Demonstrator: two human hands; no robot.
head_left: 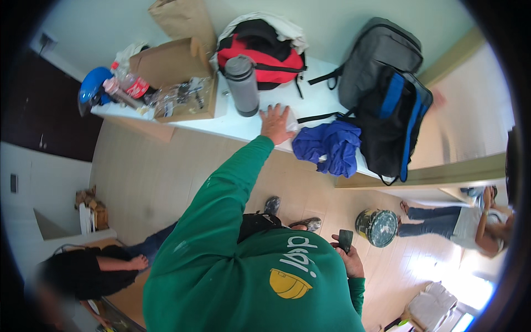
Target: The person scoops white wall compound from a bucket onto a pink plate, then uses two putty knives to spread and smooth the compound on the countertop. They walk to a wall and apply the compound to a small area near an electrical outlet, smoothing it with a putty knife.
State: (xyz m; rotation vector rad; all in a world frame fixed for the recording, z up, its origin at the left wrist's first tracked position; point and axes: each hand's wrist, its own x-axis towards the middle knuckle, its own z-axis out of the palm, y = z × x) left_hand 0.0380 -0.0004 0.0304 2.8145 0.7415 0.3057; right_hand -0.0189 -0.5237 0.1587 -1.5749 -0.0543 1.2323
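Note:
My left hand (275, 125) lies flat on the front part of a white tabletop (223, 125), fingers spread. Just behind its fingertips a grey bottle (241, 88) stands upright. A whitish, crumpled scrap (291, 120) touches or lies partly under the thumb side; I cannot tell which. To the right of this hand is a bunched blue-purple cloth (329, 145). Down by my body, my right hand (350, 262) is closed round a small dark rectangular object (345, 240), too unclear to name.
On the table are an open cardboard box (185, 113), a cola bottle (133, 84), a blue helmet (93, 88), a red-black bag (265, 58) and a grey-black backpack (379, 72). A bucket (376, 227) stands on the floor. One person (470, 226) is at right, another (94, 271) at left.

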